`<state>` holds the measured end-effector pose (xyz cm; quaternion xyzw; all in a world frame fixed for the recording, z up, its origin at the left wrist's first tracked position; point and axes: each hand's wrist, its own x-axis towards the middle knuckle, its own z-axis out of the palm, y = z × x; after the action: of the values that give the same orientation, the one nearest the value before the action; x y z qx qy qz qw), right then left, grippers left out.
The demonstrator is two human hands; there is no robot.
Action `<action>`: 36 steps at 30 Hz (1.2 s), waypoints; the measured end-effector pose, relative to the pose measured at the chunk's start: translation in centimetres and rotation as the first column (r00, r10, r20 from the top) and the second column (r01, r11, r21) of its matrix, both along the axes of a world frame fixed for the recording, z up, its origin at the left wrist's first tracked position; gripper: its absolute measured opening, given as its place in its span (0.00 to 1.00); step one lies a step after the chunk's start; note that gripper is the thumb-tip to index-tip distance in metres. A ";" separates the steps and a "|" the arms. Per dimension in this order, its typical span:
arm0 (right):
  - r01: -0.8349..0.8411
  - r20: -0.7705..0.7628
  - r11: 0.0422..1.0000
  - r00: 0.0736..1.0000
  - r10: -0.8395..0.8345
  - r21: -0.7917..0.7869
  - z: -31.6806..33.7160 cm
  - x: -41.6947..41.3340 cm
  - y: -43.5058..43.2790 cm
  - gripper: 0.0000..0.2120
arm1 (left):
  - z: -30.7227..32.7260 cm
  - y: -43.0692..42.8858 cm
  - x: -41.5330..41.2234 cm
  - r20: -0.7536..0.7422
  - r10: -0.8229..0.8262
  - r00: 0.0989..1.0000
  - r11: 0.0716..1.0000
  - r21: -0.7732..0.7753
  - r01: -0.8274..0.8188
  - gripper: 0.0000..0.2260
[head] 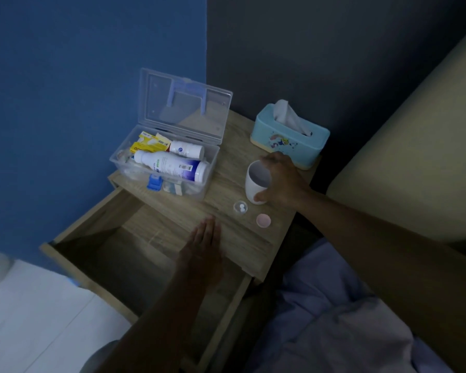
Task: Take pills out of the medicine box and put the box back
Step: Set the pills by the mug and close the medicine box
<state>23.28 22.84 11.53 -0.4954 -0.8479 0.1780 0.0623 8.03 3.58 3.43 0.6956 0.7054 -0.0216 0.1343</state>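
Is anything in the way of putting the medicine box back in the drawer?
Nothing visible blocks it. The drawer is pulled out just below the box, and what shows of its inside looks bare. But the box's lid is up, and the left hand hovers over the drawer's right side.

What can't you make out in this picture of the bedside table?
- Head view: labels on the bottles in the medicine box are too small and dim to read.
- Head view: the right hand hides the far side of the cup.
- Head view: the drawer interior is in shadow, partly behind the left hand.
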 end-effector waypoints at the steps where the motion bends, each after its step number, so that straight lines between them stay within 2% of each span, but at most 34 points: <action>1: 0.006 0.007 1.000 1.000 -0.006 -0.006 0.0 0.0 -0.1 0.51 | 0.1 0.0 0.0 0.010 0.000 1.000 1.000 0.004 0.000 0.30; 4: 0.025 0.029 1.000 0.999 -0.025 -0.004 0.1 -0.3 -0.3 0.50 | 0.5 0.1 0.0 0.040 -0.002 0.999 1.000 0.018 0.002 0.31; 7: 0.022 0.052 1.000 0.998 -0.022 0.015 0.2 -0.4 -0.5 0.52 | 0.6 0.8 -0.7 -0.003 -0.031 1.000 0.997 -0.067 0.031 0.30; 10: -0.031 0.113 0.999 0.993 0.034 -0.029 1.1 -0.6 -0.3 0.57 | 1.0 0.8 -2.3 0.062 -0.023 0.998 0.996 -0.087 0.028 0.32; 12: 0.019 0.067 0.998 0.998 -0.015 -0.054 2.7 -1.6 -0.1 0.57 | 1.1 -0.1 -4.1 0.115 0.048 0.992 0.995 -0.095 -0.037 0.35; 15: 0.118 -0.100 0.990 0.989 -0.111 0.073 5.2 -4.5 0.7 0.46 | 1.4 -1.5 -8.0 0.133 0.203 0.970 0.977 -0.089 -0.193 0.35; 17: 0.112 -0.209 0.985 0.974 -0.083 0.133 6.2 -6.7 1.4 0.35 | 2.3 -1.6 -10.6 0.125 0.323 0.938 0.946 -0.042 -0.320 0.35; 19: 0.088 -0.245 0.988 0.968 -0.055 0.125 6.5 -8.9 2.1 0.28 | 3.6 -0.7 -12.9 0.142 0.386 0.911 0.915 0.066 -0.398 0.36; 22: 0.083 -0.249 0.987 0.967 -0.048 0.134 6.3 -11.8 3.3 0.25 | 5.7 1.6 -15.4 0.203 0.382 0.902 0.866 0.262 -0.426 0.37; 24: 0.092 -0.250 0.982 0.967 -0.048 0.167 6.2 -13.5 4.4 0.25 | 6.4 3.4 -16.7 0.225 0.396 0.890 0.833 0.321 -0.451 0.38; 28: 0.105 -0.161 0.985 0.983 -0.083 0.135 6.1 -15.8 7.1 0.28 | 6.0 5.5 -18.5 0.213 0.417 0.884 0.848 0.260 -0.463 0.40; 31: 0.147 -0.160 0.980 0.979 -0.125 0.135 5.9 -16.3 8.2 0.22 | 5.1 5.6 -19.0 0.198 0.435 0.879 0.873 0.147 -0.465 0.39; 34: 0.151 -0.237 0.952 0.968 -0.087 0.268 5.5 -15.9 7.9 0.19 | 4.7 5.3 -19.0 0.229 0.435 0.871 0.876 0.114 -0.468 0.40; 36: 0.138 -0.365 0.923 0.931 0.002 0.358 5.1 -15.1 7.1 0.15 | 4.7 5.2 -19.2 0.248 0.416 0.875 0.882 0.126 -0.455 0.40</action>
<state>8.21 29.98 16.61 -0.4629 -0.8224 0.0964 0.3163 -11.19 8.78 8.15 0.5258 0.8246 0.1482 0.1470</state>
